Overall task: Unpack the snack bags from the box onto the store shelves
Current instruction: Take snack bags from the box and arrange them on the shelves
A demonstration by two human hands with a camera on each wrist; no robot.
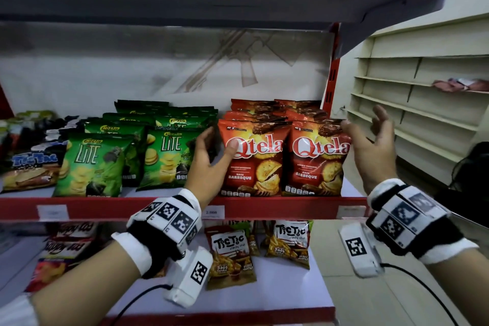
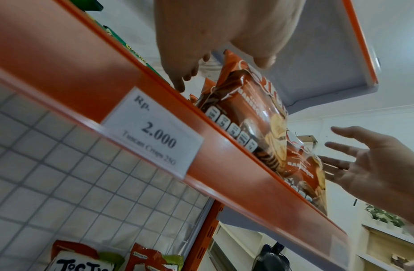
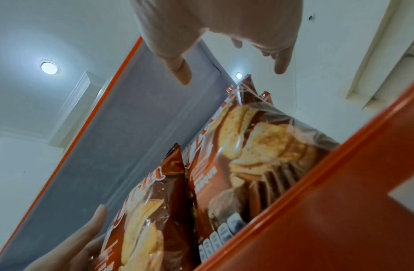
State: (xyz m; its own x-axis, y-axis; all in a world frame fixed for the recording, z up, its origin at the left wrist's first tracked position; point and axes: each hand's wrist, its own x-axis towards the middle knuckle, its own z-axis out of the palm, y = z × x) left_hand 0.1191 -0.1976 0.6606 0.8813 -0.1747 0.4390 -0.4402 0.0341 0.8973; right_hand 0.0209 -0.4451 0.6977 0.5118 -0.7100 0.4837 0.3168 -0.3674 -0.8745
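Red Qtela barbeque bags (image 1: pixel 284 151): two columns, several deep, upright at the right end of the middle shelf (image 1: pixel 264 205), front pair against the red lip. Left hand (image 1: pixel 211 159): fingers straight, thumb resting on the face of the left front bag, remaining fingers slipped into the gap beside the green Chitato Lite bags (image 1: pixel 132 151); no grasp, only a steadying touch. Right hand (image 1: pixel 375 145): spread and relaxed, holding nothing, thumb tip at or just beside the upper corner of the right front bag (contact not certain). Neighbouring stock: Tic Tac bags (image 1: pixel 258 249) on the lower shelf, price tag (image 2: pixel 152 130) on the lip. Box: not in view, contents unknown. Status, by judgement: Qtela section placed and being squared up; remaining quantity to unpack not determinable.
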